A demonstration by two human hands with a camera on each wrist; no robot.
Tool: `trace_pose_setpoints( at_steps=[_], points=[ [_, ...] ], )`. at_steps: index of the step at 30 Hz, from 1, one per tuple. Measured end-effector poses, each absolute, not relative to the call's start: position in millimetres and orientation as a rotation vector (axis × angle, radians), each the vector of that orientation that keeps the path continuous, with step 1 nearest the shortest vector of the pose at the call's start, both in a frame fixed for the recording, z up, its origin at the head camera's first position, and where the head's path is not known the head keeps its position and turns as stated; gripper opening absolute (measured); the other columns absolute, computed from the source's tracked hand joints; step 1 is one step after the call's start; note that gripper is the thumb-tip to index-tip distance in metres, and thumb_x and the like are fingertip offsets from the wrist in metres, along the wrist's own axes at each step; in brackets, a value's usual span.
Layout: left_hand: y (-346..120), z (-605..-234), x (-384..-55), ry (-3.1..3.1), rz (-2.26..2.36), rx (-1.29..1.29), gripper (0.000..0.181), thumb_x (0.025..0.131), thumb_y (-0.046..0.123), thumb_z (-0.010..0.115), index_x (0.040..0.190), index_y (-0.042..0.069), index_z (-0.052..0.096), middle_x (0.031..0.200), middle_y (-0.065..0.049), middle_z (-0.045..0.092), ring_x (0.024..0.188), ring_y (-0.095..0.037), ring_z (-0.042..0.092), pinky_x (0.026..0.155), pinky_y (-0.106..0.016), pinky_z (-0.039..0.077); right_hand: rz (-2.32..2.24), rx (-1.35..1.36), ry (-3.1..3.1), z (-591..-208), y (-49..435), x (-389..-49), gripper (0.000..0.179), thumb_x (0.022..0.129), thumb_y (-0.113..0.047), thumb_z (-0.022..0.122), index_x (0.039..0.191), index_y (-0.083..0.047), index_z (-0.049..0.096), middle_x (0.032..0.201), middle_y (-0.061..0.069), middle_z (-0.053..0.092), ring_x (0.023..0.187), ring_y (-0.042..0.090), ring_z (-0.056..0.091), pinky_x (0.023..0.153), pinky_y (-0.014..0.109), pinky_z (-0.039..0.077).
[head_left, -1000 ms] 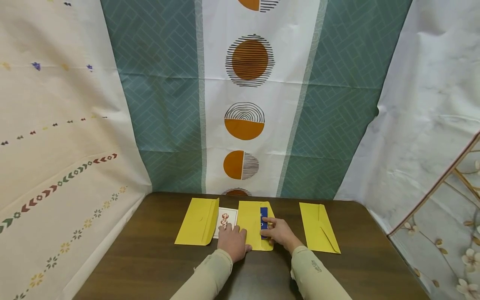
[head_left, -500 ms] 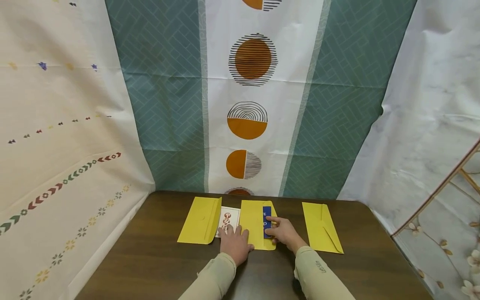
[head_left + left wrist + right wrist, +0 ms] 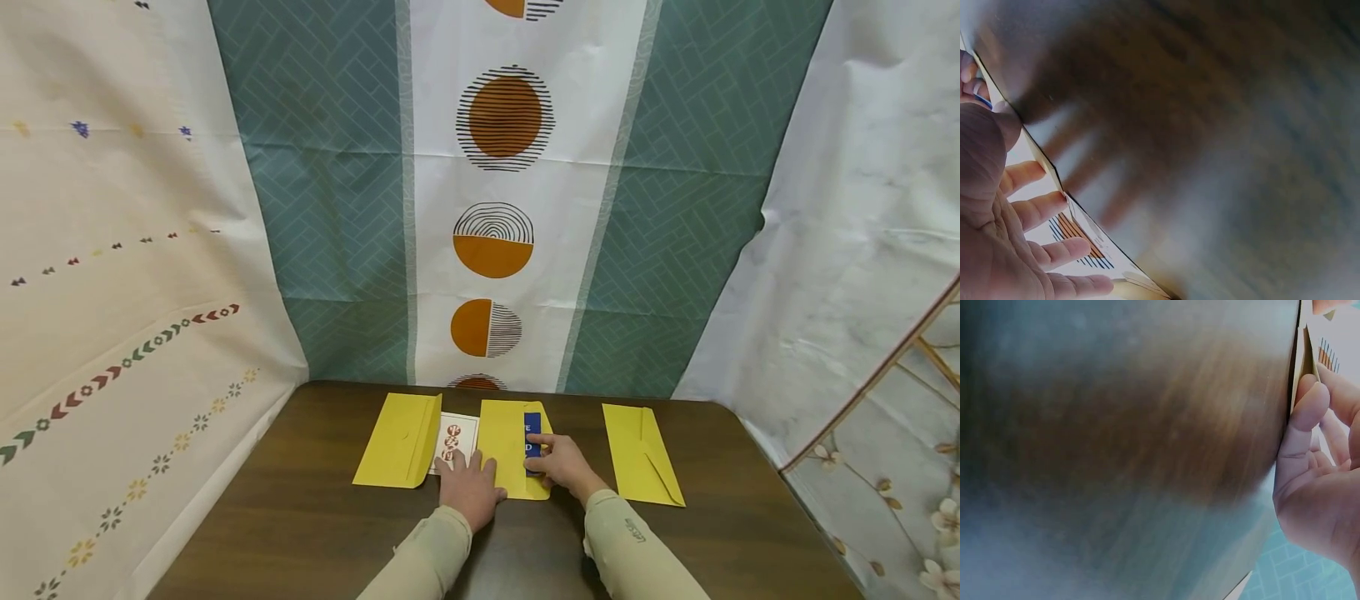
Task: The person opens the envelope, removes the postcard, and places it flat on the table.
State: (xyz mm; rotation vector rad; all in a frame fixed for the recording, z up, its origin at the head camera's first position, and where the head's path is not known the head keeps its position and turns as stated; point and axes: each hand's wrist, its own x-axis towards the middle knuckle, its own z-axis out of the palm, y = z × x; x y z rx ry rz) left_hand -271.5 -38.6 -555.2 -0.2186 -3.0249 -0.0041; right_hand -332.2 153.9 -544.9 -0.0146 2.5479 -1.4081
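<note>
On counter [image 3: 300, 517], L env. [image 3: 392, 442] looks unsealed; white card [image 3: 454, 433] btwn it & mid env. [image 3: 501, 442]; L hand [image 3: 471, 492] spread over both latter. Blue card [image 3: 532, 425] seemingly part-in mid env., abt halfway, R hand [image 3: 564, 463] pinching it. R env. [image 3: 633, 450] prob. done.

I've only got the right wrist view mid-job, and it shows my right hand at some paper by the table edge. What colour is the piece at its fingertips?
Observer: The head view shows a blue piece with white lettering at the fingertips of your right hand.
Operator: Good. Where's my left hand?
Observer: Your left hand has its fingers spread over the edges of a white card and the middle envelope.
Operator: How many envelopes in all?
Observer: Three, all yellow: that one, the left envelope and the right envelope.
</note>
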Motion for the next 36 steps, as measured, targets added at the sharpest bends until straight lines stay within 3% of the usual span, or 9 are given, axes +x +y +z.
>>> trace_pose_setpoints(
  at_steps=[8,17,22,36],
  points=[
    [-38,-553,-273,-3.024,0.020,-0.231,0.057,0.095,0.063,0.070,0.131,0.020,0.071,0.134,-0.009,0.068,0.134,-0.044,0.057,0.112,-0.072,0.042,-1.377,-0.019,2.568,-545,157,-333,0.058,0.094,-0.016,0.082,0.149,-0.009,0.063,0.085,0.007,0.059,0.061,0.017,0.057,0.058,0.026,0.054],
    [-39,-552,-273,-3.037,0.055,-0.242,0.058,0.095,0.065,0.068,0.133,0.020,0.071,0.136,-0.009,0.068,0.133,-0.043,0.057,0.112,-0.070,0.043,-1.408,0.009,2.540,-543,164,-332,0.060,0.094,-0.019,0.084,0.149,-0.009,0.064,0.109,0.014,0.071,0.080,0.019,0.070,0.071,0.034,0.065],
    [-41,-552,-273,-3.026,0.070,-0.238,0.058,0.095,0.065,0.070,0.131,0.020,0.072,0.132,-0.009,0.070,0.130,-0.042,0.058,0.111,-0.069,0.043,-1.375,-0.019,2.573,-545,158,-335,0.063,0.092,-0.025,0.085,0.149,-0.011,0.064,0.108,0.014,0.067,0.077,0.018,0.068,0.068,0.032,0.063],
    [-38,-551,-275,-3.037,0.059,-0.244,0.057,0.096,0.065,0.068,0.132,0.020,0.071,0.135,-0.009,0.069,0.131,-0.042,0.058,0.112,-0.069,0.043,-1.348,0.083,2.634,-544,155,-336,0.057,0.092,-0.015,0.084,0.146,-0.011,0.066,0.108,0.016,0.068,0.078,0.020,0.067,0.068,0.032,0.063]
  ],
)
